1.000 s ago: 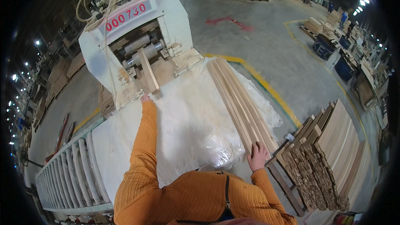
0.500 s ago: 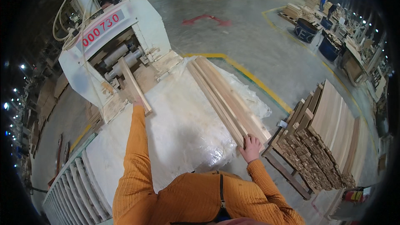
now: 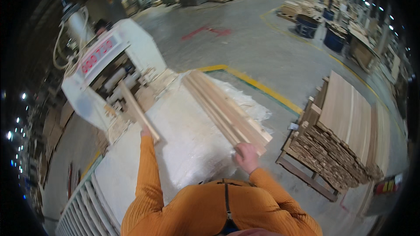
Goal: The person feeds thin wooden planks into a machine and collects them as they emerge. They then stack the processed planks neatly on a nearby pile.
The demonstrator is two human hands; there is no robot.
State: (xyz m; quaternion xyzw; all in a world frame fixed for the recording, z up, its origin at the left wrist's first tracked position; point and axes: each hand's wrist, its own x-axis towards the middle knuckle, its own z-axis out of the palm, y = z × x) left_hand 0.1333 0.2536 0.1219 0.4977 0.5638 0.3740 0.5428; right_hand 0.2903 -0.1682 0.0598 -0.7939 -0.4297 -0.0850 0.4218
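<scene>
A long wooden strip [image 3: 138,111] runs from the rollers of a white machine [image 3: 146,46] onto the pale, plastic-covered table [image 3: 183,148]. My left hand [image 3: 145,132] is closed at the strip's near end, along its left side; the fingertips are partly hidden. To the right, several long wooden boards [image 3: 223,107] lie side by side on the table, slanting toward me. Their near left end is under my right hand [image 3: 247,156], whose fingers curl over the edge of a board there. The picture is slightly blurred.
Right of the table, a tall stack of boards [image 3: 345,109] stands on a low metal stand [image 3: 302,172]. White rails [image 3: 85,201] run along the lower left. Behind the machine a person's head [image 3: 101,27] partly shows. Dark blue drums [image 3: 306,27] stand far right on the floor.
The view has shifted. My right hand has moved left along the boards' near ends, and its spread fingers are now curled. My left hand stays at the strip's near end.
</scene>
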